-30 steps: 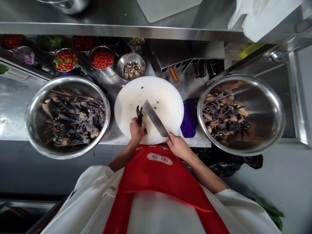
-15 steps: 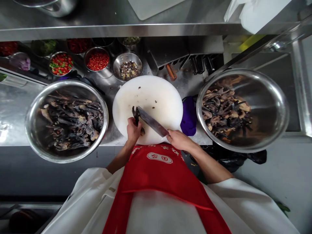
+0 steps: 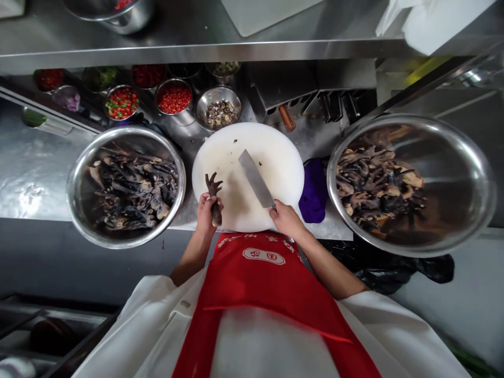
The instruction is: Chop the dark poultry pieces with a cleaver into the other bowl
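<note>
At the left side of the white board point(image 3: 275, 157), the left hand point(image 3: 206, 212) grasps a dark clawed foot point(image 3: 214, 188); the right hand point(image 3: 287, 219) grips a cleaver point(image 3: 255, 178). Clean cutting calls for fingertips clear of the blade. Left of the board, a steel bowl point(image 3: 83, 181) holds dark pieces point(image 3: 136, 186); right of it, a second bowl point(image 3: 459, 184) holds clawed feet point(image 3: 364, 184).

Top bowl point(image 3: 129, 22) cut off, handle of cleaver point(image 3: 256, 179) hidden

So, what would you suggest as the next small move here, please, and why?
I'd probably have the left hand bring the dark chicken foot toward the middle of the white chopping board: the foot is near the board's left edge, while the cleaver in the right hand is nearer the middle.
</note>
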### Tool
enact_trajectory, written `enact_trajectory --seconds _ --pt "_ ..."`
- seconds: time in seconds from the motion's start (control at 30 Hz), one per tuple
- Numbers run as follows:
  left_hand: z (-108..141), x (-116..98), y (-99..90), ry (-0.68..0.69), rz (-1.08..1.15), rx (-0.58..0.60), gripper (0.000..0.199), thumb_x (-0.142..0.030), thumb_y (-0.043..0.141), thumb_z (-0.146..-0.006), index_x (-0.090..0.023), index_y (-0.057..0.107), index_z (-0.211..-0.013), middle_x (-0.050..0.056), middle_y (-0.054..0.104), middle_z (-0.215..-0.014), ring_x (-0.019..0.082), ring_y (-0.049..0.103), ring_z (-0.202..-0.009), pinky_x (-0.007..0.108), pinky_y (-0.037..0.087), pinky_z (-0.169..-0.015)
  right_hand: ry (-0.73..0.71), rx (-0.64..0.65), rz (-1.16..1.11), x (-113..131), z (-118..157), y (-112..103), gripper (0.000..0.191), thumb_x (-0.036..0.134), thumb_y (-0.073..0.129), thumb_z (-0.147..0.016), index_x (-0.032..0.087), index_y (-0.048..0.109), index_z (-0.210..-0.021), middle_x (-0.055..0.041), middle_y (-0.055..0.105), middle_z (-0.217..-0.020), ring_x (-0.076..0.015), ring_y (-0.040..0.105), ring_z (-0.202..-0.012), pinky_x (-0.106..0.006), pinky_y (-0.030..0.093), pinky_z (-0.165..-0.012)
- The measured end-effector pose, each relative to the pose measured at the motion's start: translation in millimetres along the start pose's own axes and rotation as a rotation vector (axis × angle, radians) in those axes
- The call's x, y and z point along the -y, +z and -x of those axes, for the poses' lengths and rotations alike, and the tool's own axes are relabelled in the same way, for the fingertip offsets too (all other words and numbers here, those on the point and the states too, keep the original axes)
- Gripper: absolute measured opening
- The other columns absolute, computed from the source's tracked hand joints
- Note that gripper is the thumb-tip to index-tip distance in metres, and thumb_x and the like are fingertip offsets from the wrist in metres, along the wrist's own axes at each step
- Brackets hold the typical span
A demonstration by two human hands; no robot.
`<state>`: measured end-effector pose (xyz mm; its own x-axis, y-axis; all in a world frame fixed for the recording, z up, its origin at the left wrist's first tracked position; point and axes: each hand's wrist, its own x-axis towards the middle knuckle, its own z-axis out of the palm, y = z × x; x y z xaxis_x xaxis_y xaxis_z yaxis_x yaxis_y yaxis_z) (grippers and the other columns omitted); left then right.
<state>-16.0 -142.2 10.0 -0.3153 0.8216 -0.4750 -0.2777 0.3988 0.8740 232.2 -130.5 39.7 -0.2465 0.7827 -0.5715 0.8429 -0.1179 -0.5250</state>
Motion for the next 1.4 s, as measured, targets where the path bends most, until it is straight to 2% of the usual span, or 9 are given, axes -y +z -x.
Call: enact_trajectory --seconds 0.17,0.3,0.47,0.63,0.77,0.97,1.1,1.3,1.4 --pt "-14 -14 -14.5 -0.079 0.100 0.068 0.020 -0.042 0.049 -0.084 -0.022 0.045 -0.084 0.001 0.055 -0.073 0.009 0.053 -0.060 0.024 0.046 -0.057 -0.125 0.022 0.023 -11 18 -1 0.022 0.031 0.041 -0.094 0.018 0.059 -0.097 -0.0082 0.069 -0.087 -0.0209 0.063 -0.084 -0.025 0.038 -0.068" --pt "-21 -22 -12.6 -0.196 0.115 0.186 0.034 -0.052 0.049 -0.084 -0.023 0.054 -0.101 0.003 0.061 -0.080 0.009 0.052 -0.057 0.024 0.044 -0.052 -0.096 0.128 -0.081 -19 15 -1 0.024 0.032 0.040 -0.094 0.018 0.060 -0.095 -0.0024 0.067 -0.074 -0.0163 0.061 -0.065 -0.023 0.039 -0.062" --pt "-30 -16 5.0 -0.240 -0.059 0.284 0.037 -0.040 0.061 -0.075 -0.023 0.055 -0.108 -0.002 0.054 -0.067 0.008 0.047 -0.047 0.020 0.034 -0.041 -0.009 -0.112 -0.054 -16 5 -4 0.024 0.032 0.041 -0.092 0.018 0.058 -0.102 -0.0065 0.069 -0.083 -0.0192 0.063 -0.074 -0.024 0.039 -0.064" --pt "-38 -4 12.0 0.193 -0.731 0.216 0.027 -0.023 0.063 -0.070 -0.019 0.064 -0.096 0.006 0.061 -0.081 0.019 0.060 -0.074 0.035 0.051 -0.069 -0.110 -0.209 -0.110 3 19 -4 0.031 0.030 0.041 -0.091 0.018 0.051 -0.118 -0.0059 0.068 -0.090 -0.0214 0.063 -0.083 -0.027 0.043 -0.073" --pt "-31 8 -6.2 0.494 -1.068 0.031 0.031 -0.022 0.066 -0.073 -0.019 0.065 -0.103 0.012 0.061 -0.104 0.027 0.056 -0.104 0.043 0.045 -0.095 -0.229 -0.174 -0.186 25 33 2 0.042 0.031 0.035 -0.095 0.016 0.038 -0.134 -0.0073 0.067 -0.099 -0.0207 0.063 -0.091 -0.029 0.046 -0.080" --pt "-2 33 -25.9 0.566 -0.944 0.023 0.022 -0.027 0.062 -0.083 -0.019 0.063 -0.104 0.009 0.060 -0.101 0.019 0.060 -0.092 0.033 0.050 -0.087 -0.308 -0.236 -0.031 59 -4 37 0.043 0.032 0.029 -0.098 0.013 0.040 -0.135 -0.0139 0.064 -0.116 -0.0224 0.060 -0.106 -0.031 0.043 -0.091" --pt "10 48 -19.4 0.661 -0.863 0.048 0.019 -0.029 0.060 -0.087 -0.020 0.061 -0.103 0.007 0.060 -0.098 0.017 0.060 -0.092 0.031 0.051 -0.085 -0.276 -0.202 0.112 77 -31 41 0.034 0.026 0.030 -0.096 0.010 0.054 -0.116 -0.0156 0.069 -0.100 -0.0246 0.066 -0.090 -0.032 0.046 -0.082" --pt "13 59 -15.1 0.705 -0.811 -0.019 0.020 -0.030 0.058 -0.089 -0.018 0.060 -0.105 0.009 0.059 -0.101 0.018 0.060 -0.096 0.033 0.051 -0.087 -0.471 -0.512 0.025 93 -4 14 0.034 0.035 0.032 -0.098 0.016 0.053 -0.116 -0.0110 0.070 -0.093 -0.0230 0.067 -0.087 -0.031 0.049 -0.077" --pt "11 62 -16.4 0.724 -0.807 -0.013 0.018 -0.030 0.057 -0.089 -0.019 0.059 -0.103 0.008 0.060 -0.099 0.018 0.060 -0.095 0.033 0.051 -0.086 -0.362 -0.388 0.147 89 -6 24 0.033 0.031 0.033 -0.097 0.013 0.053 -0.116 -0.0133 0.071 -0.093 -0.0241 0.068 -0.086 -0.031 0.048 -0.077"
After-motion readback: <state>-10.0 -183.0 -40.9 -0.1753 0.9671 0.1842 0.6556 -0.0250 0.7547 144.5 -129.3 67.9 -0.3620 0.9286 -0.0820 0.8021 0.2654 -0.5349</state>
